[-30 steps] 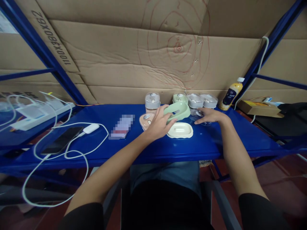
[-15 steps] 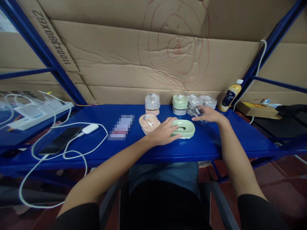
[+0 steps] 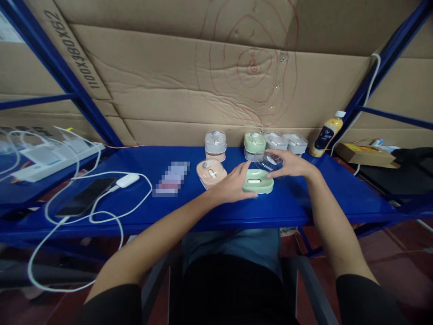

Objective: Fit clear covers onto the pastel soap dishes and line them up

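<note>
A pale green plastic box (image 3: 264,187) sits lidless on the blue table, a white piece (image 3: 254,181) lying in the slot in its middle. Around its left end is my left hand (image 3: 235,184), thumb along the front and fingers at the back. My right hand (image 3: 290,163) pinches the edge of a clear lid (image 3: 269,161), tilted just behind the green box. A pink box (image 3: 208,174) with a clear lid and a round sticker is partly hidden behind my left hand.
Stacked lidded boxes stand at the back: grey over pink (image 3: 215,143), green over grey (image 3: 254,143), and grey ones (image 3: 295,143). A juice bottle (image 3: 326,135) leans at right. At left lie a phone (image 3: 86,197), white cable and a power strip (image 3: 50,162).
My right hand has brought the clear lid left, closer to the green box. The slot, dark before, now shows the white piece. My left fingers have drawn back from the slot.
</note>
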`<state>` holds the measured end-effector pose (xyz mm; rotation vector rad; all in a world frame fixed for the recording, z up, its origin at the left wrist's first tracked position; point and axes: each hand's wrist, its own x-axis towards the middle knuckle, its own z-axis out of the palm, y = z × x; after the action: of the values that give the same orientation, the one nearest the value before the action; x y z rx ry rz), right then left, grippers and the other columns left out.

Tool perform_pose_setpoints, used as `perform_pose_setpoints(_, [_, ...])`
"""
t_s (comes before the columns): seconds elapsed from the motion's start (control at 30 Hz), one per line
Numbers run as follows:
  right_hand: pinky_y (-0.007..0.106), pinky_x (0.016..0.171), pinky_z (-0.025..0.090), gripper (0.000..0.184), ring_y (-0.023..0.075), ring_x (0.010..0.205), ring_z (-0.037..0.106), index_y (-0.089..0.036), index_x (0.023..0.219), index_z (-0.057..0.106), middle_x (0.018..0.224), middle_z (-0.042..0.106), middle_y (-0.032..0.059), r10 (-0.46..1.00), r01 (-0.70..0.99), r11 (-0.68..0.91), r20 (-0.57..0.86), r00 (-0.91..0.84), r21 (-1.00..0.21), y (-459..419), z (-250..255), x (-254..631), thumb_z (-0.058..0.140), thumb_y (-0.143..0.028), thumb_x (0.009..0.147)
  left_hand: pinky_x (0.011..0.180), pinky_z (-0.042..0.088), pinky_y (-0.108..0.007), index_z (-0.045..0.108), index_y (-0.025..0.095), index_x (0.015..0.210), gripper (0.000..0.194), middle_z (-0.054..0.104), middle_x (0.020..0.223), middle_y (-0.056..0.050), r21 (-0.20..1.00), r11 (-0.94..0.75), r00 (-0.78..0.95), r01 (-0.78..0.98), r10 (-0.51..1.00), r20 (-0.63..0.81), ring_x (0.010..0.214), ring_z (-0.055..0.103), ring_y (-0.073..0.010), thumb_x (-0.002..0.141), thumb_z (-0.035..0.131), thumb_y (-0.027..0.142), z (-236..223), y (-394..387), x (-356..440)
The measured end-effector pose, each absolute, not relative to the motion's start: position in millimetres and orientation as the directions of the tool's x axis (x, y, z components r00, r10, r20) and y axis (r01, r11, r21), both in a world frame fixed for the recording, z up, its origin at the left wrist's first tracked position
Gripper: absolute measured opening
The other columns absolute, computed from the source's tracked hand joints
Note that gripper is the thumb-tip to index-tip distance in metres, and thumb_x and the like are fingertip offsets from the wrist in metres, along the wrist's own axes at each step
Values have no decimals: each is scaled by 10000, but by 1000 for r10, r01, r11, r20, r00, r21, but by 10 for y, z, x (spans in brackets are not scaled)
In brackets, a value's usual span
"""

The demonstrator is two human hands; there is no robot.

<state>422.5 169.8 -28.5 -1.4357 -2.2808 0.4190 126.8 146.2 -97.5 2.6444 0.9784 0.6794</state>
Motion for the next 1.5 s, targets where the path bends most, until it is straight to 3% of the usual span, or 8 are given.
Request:
perform_pose_setpoints(0.13, [596, 1235, 489, 1073, 413, 1418, 636, -310, 1644, 568, 1618, 637, 102, 825, 699, 545, 148, -545, -463, 1569, -247, 4052, 953, -626, 693, 1302, 420, -620, 212, 182, 1732, 1235, 342, 1781, -266, 365, -771, 638, 522, 637, 433, 1646, 376, -458, 815, 869, 686, -838, 1462, 1178])
perform_pose_setpoints(0.33, [567, 1253, 459, 1063, 397, 1467, 593, -257, 1652, 557, 1595, 633, 139, 706, 604, 682, 157, -690, -412, 1573, -414, 3791, 949, -615, 731, 1265, 439, -564, 626, 184, 1441, 579, 617, 1544, -190, 293, -586, 347, 756, 738, 579, 1471, 570, -390, 1034, 594, 595, -461, 1618, 784])
perform_pose_setpoints(0.43, [559, 1226, 487, 1066, 391, 1442, 609, -249, 1672, 528, 1566, 637, 147, 693, 602, 699, 158, -703, -386, 1621, -516, 3758, 945, -588, 752, 1177, 485, -606, 647, 114, 1407, 677, 628, 1480, -276, 275, -212, 96, 938, 920, 381, 1428, 582, -479, 1026, 531, 662, -382, 1698, 619])
perform_pose_setpoints(0.53, [566, 1215, 500, 1058, 393, 1437, 606, -243, 1683, 512, 1551, 635, 155, 697, 609, 693, 143, -702, -386, 1639, -559, 3767, 938, -569, 771, 1124, 510, -600, 611, 73, 1453, 843, 624, 1481, -327, 246, -30, -7, 969, 989, 146, 1404, 598, -524, 1013, 444, 771, -371, 1732, 558])
perform_pose_setpoints(0.67, [601, 1227, 485, 1066, 405, 1457, 584, -252, 1691, 496, 1569, 621, 156, 709, 618, 677, 128, -694, -400, 1636, -572, 3772, 930, -583, 775, 1124, 508, -556, 576, 93, 1510, 921, 645, 1501, -305, 275, -21, 4, 961, 998, 62, 1388, 633, -499, 998, 371, 830, -379, 1725, 602])
perform_pose_setpoints(0.93, [600, 1222, 488, 1076, 400, 1444, 592, -258, 1691, 492, 1519, 644, 152, 710, 620, 679, 138, -690, -394, 1627, -592, 3729, 923, -611, 770, 1131, 498, -544, 494, 83, 1600, 996, 615, 1531, -328, 329, -11, 4, 944, 1000, 22, 1437, 600, -503, 948, 475, 836, -369, 1640, 710])
perform_pose_setpoints(1.27, [586, 1198, 507, 1059, 417, 1428, 607, -208, 1685, 500, 1509, 644, 179, 743, 678, 656, 129, -657, -332, 1583, -576, 3646, 890, -607, 784, 1093, 517, -558, 548, 46, 1513, 929, 644, 1428, -343, 219, -2, -40, 976, 982, 185, 1337, 641, -529, 925, 597, 763, -434, 1564, 853])
perform_pose_setpoints(1.5, [622, 1234, 475, 1097, 431, 1500, 553, -252, 1709, 466, 1590, 622, 166, 743, 672, 651, 112, -660, -353, 1588, -595, 3655, 898, -646, 781, 1082, 521, -555, 528, 69, 1544, 930, 626, 1443, -331, 182, -22, -11, 983, 984, 178, 1328, 632, -529, 933, 601, 766, -441, 1470, 917])
